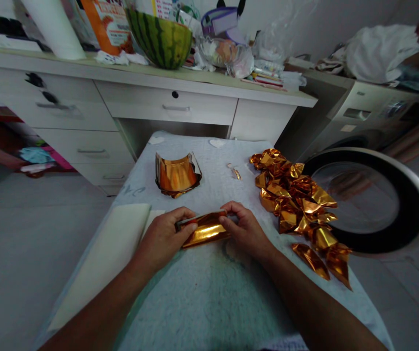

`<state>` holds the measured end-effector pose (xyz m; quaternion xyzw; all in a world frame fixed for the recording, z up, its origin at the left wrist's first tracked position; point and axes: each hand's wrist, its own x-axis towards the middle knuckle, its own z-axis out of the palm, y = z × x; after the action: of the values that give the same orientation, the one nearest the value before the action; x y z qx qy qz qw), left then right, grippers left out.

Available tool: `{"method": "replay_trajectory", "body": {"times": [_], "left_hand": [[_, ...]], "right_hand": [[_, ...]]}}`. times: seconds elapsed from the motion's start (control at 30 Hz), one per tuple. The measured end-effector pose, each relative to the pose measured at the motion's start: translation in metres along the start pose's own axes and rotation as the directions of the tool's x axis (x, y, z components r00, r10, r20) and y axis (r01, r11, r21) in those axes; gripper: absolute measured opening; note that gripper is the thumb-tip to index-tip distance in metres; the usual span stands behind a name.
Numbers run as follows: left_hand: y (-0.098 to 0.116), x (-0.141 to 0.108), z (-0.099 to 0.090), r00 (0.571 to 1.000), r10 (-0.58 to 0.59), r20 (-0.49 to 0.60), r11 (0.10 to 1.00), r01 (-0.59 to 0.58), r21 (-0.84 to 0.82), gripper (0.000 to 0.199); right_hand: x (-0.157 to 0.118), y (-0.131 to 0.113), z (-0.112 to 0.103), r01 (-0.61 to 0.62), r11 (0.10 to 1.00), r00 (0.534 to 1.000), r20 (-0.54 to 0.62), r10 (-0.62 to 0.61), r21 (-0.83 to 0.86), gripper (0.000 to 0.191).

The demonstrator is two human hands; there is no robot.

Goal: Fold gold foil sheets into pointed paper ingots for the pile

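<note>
Between my two hands is a strip of shiny copper-gold foil (209, 233), partly folded, its far edge showing a greyish underside. My left hand (165, 236) grips its left end, thumb on top. The right end is pinched by my right hand (248, 229), with thumb and fingers closed on it. Beyond my left hand lies a curved stack of the same foil sheets (175, 174). Off to the right sits a pile of folded, crumpled gold foil pieces (297, 195). A small foil scrap (236, 173) lies beyond my right hand.
A pale cloth covers the table (209, 297). White paper (103, 258) lies along its left side. Behind it stands a white desk (202, 108) with a cut watermelon (161, 39) and bags on top. The washing machine's round door (370, 200) hangs open at the right.
</note>
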<state>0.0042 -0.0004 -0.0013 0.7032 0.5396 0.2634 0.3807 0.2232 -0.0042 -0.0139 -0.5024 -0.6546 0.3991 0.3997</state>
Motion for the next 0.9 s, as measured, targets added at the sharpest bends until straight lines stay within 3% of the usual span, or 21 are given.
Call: {"method": "replay_trajectory", "body": {"times": [0.13,0.27,0.5,0.73,0.9], "left_hand": [[-0.0025,-0.0005,0.0019,1.000,0.022,0.019,0.998,-0.021,-0.056,0.014],[-0.0025,-0.0019,0.0030,0.999,0.020,0.038,0.997,-0.017,-0.079,0.013],[0.0007,-0.0036,0.0042,0.996,0.044,0.075,0.985,-0.031,-0.172,0.018],[0.0001,-0.0037,0.0033,0.997,0.081,-0.006,0.991,-0.081,-0.104,0.020],[-0.0017,-0.0036,0.0041,0.999,0.039,0.001,0.990,-0.038,-0.136,0.020]], "right_hand": [[-0.0013,-0.0023,0.0013,-0.075,0.978,0.996,0.062,0.064,0.195,0.019],[-0.0014,-0.0035,0.0016,-0.135,0.950,0.989,0.090,0.114,0.281,0.026],[-0.0009,-0.0031,0.0005,-0.117,0.961,0.993,0.060,0.105,0.251,0.026],[-0.0032,-0.0037,-0.0003,-0.115,0.961,0.993,0.061,0.103,0.250,0.027],[-0.0033,-0.0057,-0.0010,-0.114,0.961,0.993,0.062,0.101,0.252,0.028]]}}
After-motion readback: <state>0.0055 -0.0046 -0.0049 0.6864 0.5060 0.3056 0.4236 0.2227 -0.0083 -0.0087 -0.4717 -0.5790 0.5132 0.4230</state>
